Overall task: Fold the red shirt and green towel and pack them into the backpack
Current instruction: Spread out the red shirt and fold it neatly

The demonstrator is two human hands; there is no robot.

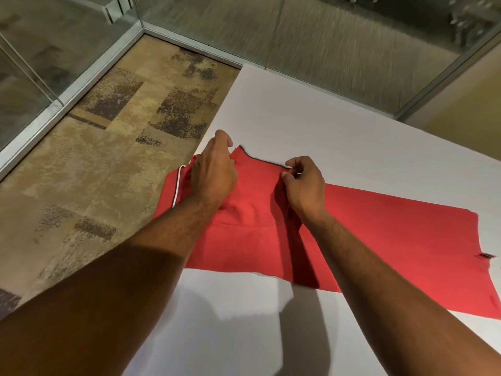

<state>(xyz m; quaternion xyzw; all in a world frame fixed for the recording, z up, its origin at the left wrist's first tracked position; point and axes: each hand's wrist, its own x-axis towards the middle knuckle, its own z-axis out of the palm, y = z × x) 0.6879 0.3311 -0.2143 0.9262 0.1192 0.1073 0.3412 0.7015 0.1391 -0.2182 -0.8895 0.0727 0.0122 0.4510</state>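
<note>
A: Where did the red shirt (pixel 352 234) lie?

B: Flat on the white worktop (pixel 311 109), spread from frame centre to the right edge, with one end hanging over the worktop's left edge above the carpet (pixel 95 164). A white-piped edge showed at centre left.

A: Left hand (pixel 214 175)?

B: At frame centre, on the shirt's far-left part. Fingers were curled down into the cloth near a raised point of fabric; it seemed to grip a fold, though the fingertips were hidden.

A: Right hand (pixel 303 183)?

B: Just right of it, thumb and forefinger pinched on the shirt's dark-trimmed far edge.

A: Surroundings?

B: Glass partitions (pixel 325 36) across the top of the frame.
</note>
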